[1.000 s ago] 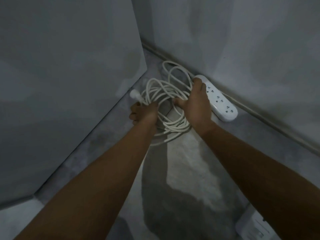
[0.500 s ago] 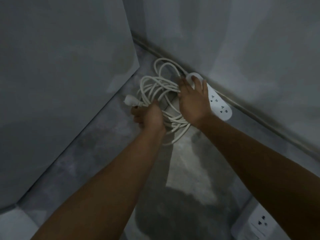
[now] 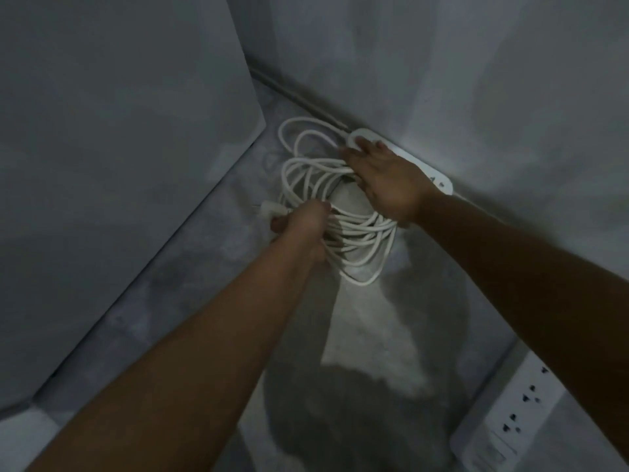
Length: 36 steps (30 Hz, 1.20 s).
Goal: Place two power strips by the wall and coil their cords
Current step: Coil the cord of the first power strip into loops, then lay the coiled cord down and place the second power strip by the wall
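Observation:
A white power strip (image 3: 429, 172) lies on the grey floor against the right wall. Its white cord (image 3: 354, 233) is coiled in several loops on the floor in front of it. My left hand (image 3: 303, 223) is closed on the near left side of the coil, with the white plug (image 3: 269, 209) sticking out to its left. My right hand (image 3: 388, 178) lies flat, fingers spread, over the coil's far side and the end of the strip. A second white power strip (image 3: 510, 420) lies at the lower right, partly hidden by my right forearm.
A grey panel (image 3: 119, 165) stands at the left and meets the floor in a diagonal edge. The grey wall (image 3: 476, 80) runs along the right with a dark skirting line (image 3: 299, 97). Bare concrete floor (image 3: 357, 335) lies between my arms.
My right hand has slid from the coil's edge to lie flat over the strip's end. The strip now sits tighter to the wall. My left hand keeps its hold on the cord.

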Motion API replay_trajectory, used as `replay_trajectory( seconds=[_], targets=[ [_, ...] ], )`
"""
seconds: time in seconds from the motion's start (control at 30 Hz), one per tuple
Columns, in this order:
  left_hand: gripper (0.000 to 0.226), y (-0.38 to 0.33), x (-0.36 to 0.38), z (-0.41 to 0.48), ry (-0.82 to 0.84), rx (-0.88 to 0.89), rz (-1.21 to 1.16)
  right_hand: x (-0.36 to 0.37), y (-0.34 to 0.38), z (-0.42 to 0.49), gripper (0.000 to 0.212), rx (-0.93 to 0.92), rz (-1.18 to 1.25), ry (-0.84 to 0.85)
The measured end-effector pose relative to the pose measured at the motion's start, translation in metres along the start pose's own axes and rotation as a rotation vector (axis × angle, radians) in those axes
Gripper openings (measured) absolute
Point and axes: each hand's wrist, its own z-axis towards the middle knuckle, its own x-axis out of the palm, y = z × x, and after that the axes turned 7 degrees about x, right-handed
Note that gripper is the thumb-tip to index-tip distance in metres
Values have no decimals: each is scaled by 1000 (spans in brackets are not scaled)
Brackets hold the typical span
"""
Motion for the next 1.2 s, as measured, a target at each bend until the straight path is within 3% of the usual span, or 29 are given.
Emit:
replay_trajectory(
  seconds=[0.1, 0.17, 0.27, 0.33, 0.4, 0.5, 0.63, 0.7, 0.87, 1.03, 1.13, 1.2],
  targets=[
    [102, -10, -8, -13, 47, -5, 27, 0, 2, -2, 57, -21, -73, -21],
    [122, -16, -18, -22, -30, 40, 183, -4, 11, -4, 57, 5, -142, -81],
    [104, -28, -33, -40, -61, 331, 724, -11, 41, -10, 66, 161, -85, -173],
    [94, -36, -42, -55, -36, 460, 959, -9, 73, -25, 64, 302, 36, -221],
    [92, -36, -52, -58, 40, 508, 953, 6, 92, -44, 62, 358, 114, -202],
    [86, -30, -66, -56, 91, 541, 940, 26, 89, -62, 74, 318, 38, -63],
    [52, -22, -76, -66, -174, 511, 797, 24, 81, -61, 72, 307, -14, 62],
    [48, -21, -76, -71, -145, 549, 785, 19, 83, -62, 71, 303, -10, 71],
    [59, -20, -62, -86, -35, 623, 983, 9, 71, -90, 70, 251, -70, 94],
    [72, 0, -39, -91, -7, 651, 914, -1, 58, -136, 64, 285, -97, 157],
    [79, 21, -20, -106, -82, 672, 811, -17, 49, -155, 65, 378, 12, 182],
    [74, 38, -5, -126, -124, 689, 877, -28, 38, -172, 69, 459, 76, 205]
  ],
)
